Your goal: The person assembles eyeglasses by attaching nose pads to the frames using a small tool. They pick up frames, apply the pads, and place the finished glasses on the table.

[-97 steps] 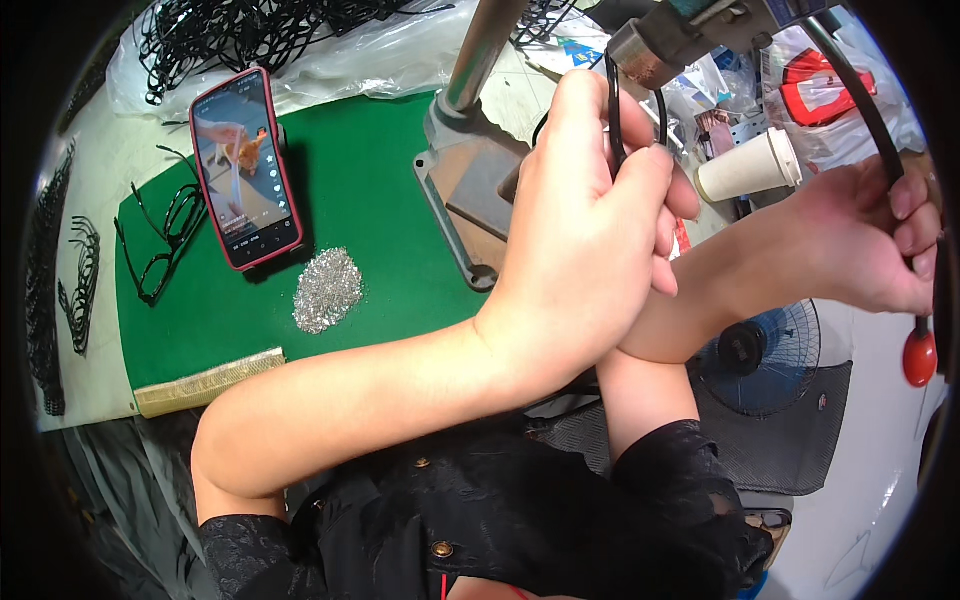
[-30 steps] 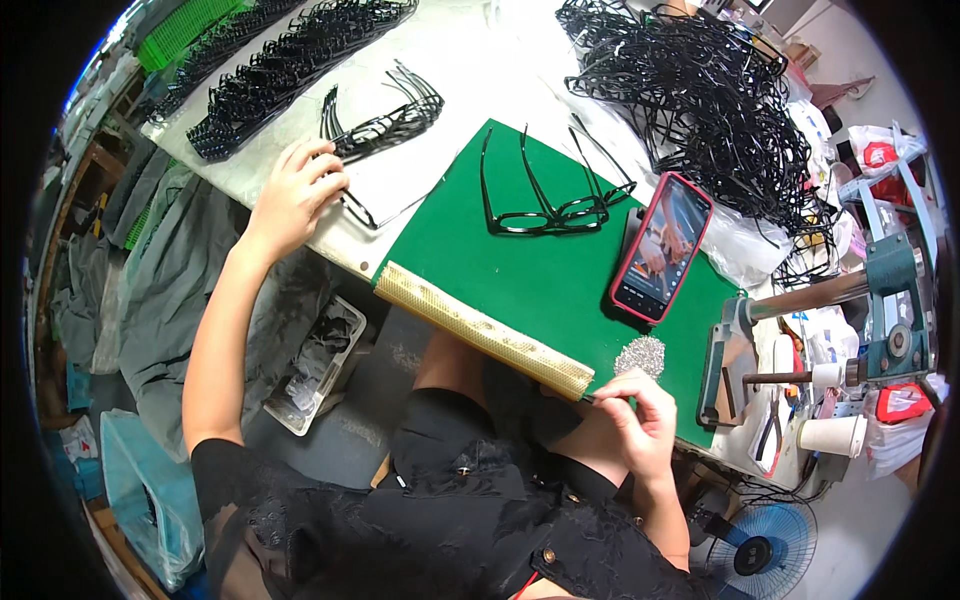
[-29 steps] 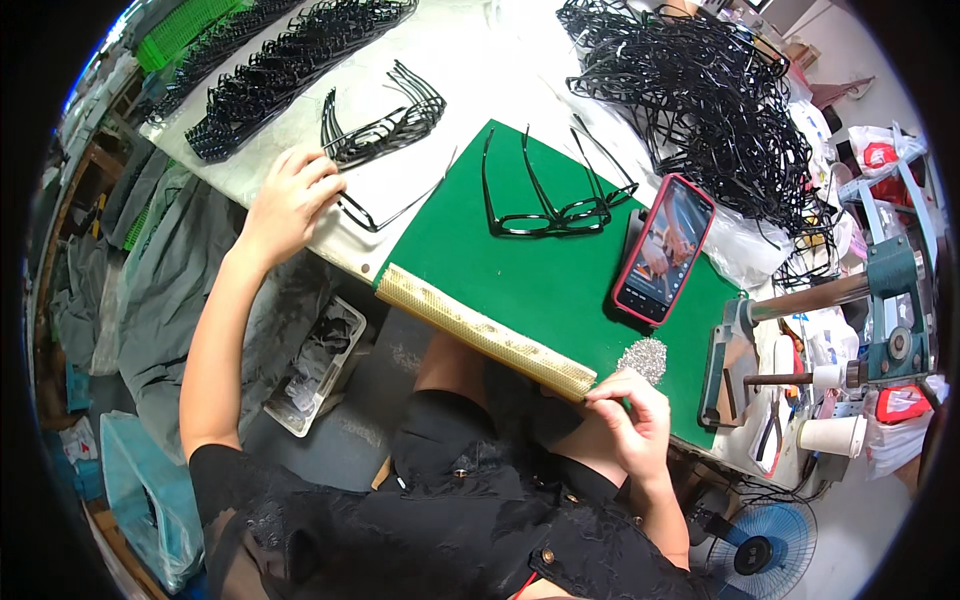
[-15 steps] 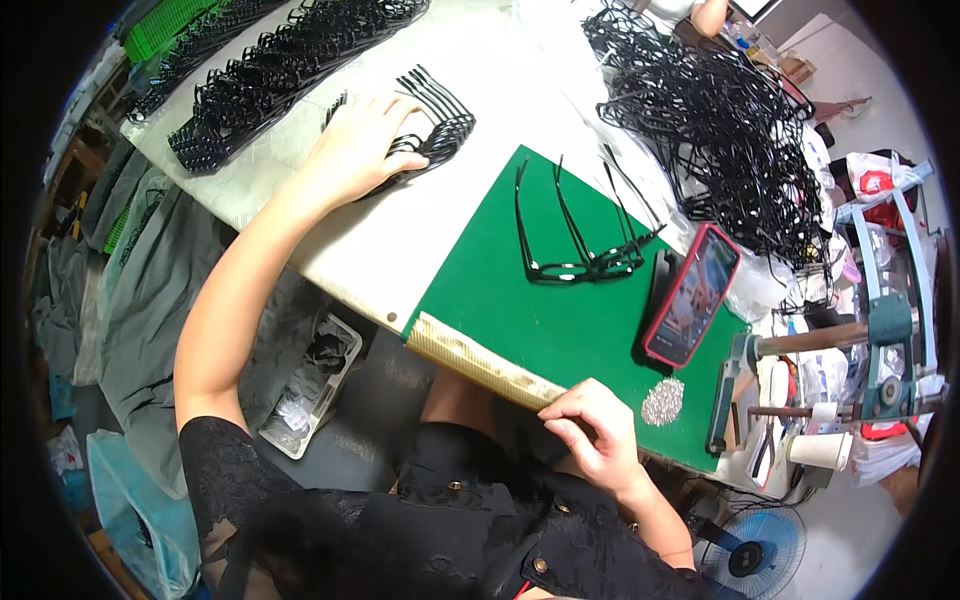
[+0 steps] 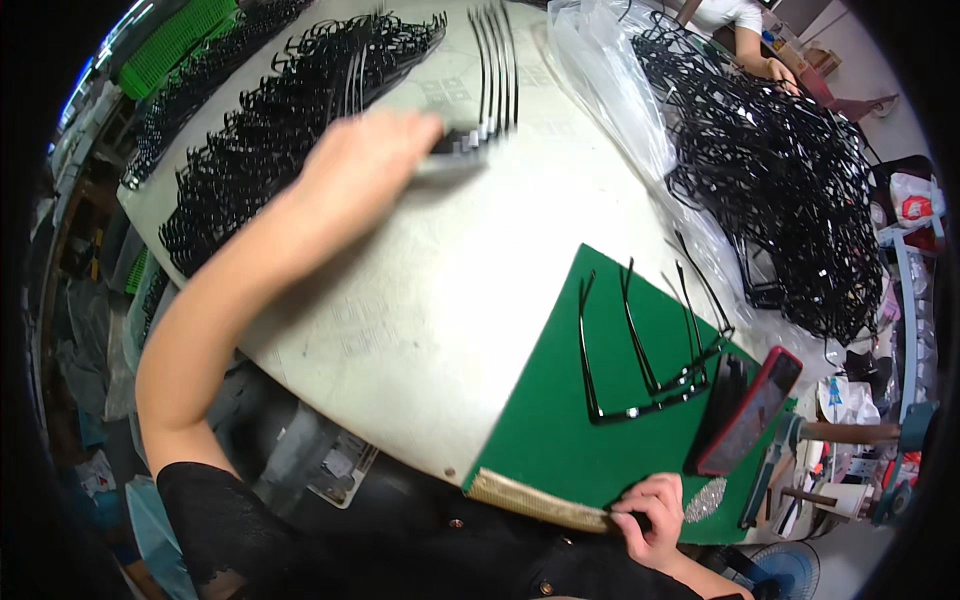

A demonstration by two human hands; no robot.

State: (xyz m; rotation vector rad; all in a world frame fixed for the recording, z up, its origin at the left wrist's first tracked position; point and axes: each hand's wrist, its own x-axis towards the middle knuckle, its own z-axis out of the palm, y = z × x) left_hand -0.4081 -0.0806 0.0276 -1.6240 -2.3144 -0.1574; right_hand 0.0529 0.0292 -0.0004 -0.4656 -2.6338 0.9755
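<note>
My left hand (image 5: 375, 150) is closed around a small stack of black eyeglass frames (image 5: 468, 142), holding it above the pale table. The temples of those frames point toward the far side; hand and stack are blurred by motion. At the near edge of a green mat (image 5: 545, 440), my right hand (image 5: 652, 515) rests with curled fingers beside the end of a yellowish ribbed strip (image 5: 540, 502). Whatever its fingertips hold, if anything, is hidden. On the mat, a couple of black glasses frames (image 5: 640, 410) stand with their temples spread.
Rows of black glasses frames (image 5: 250, 150) cover the far left, near a green basket (image 5: 180, 45). A tangled heap of frames (image 5: 770, 190) lies on plastic at right. A phone in a red case (image 5: 752, 412), small shiny pieces (image 5: 706, 499) and a person's hand (image 5: 783, 75) are also there.
My left hand has lifted the stack of glasses frames and carried it away from me toward the rows. The view has shifted too. My right hand stays by the strip's end.
</note>
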